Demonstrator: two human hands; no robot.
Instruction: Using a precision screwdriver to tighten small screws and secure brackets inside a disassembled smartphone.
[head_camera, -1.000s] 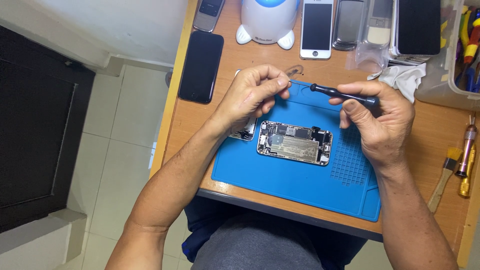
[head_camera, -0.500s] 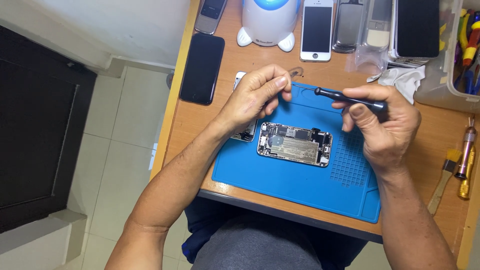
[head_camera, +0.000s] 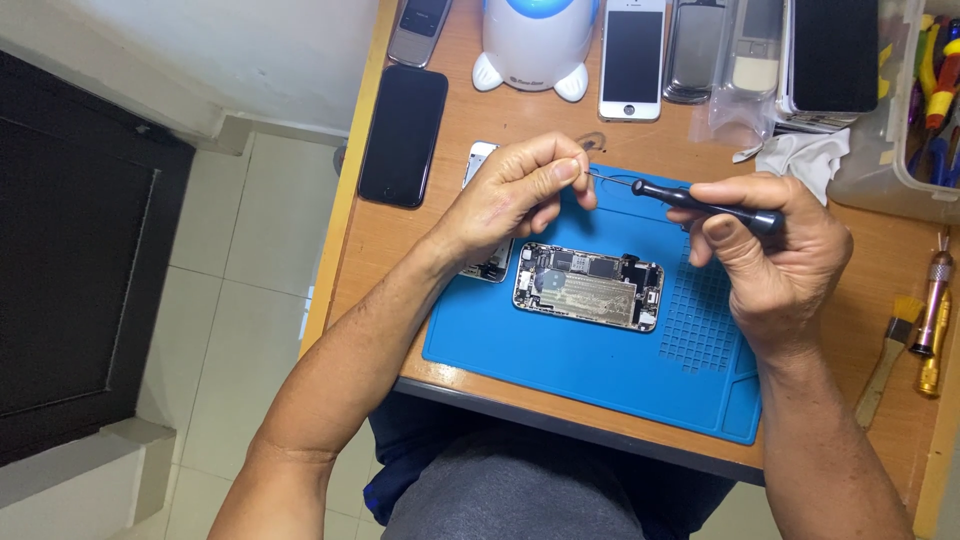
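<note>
An opened phone body (head_camera: 590, 287) with its circuit board showing lies on a blue repair mat (head_camera: 560, 360). Above it, my right hand (head_camera: 775, 255) grips a black precision screwdriver (head_camera: 705, 205) held level, tip pointing left. My left hand (head_camera: 515, 195) hovers over the mat's far left corner, thumb and forefinger pinched at the screwdriver's thin tip (head_camera: 600, 178). Whether something tiny sits between those fingers cannot be made out. A detached phone part (head_camera: 485, 262) lies partly hidden under my left hand.
A black phone (head_camera: 403, 135) lies at the desk's left edge. Several phones, among them a white one (head_camera: 632, 58), and a white rounded device (head_camera: 535, 45) line the back. A white cloth (head_camera: 800, 160) and a clear tool bin (head_camera: 900, 110) stand at right. A brush (head_camera: 885, 360) and screwdrivers (head_camera: 932, 320) lie far right.
Both hands stay over the mat with little movement. My left fingers keep pinching at the screwdriver's tip, and the screwdriver remains level in my right hand.
</note>
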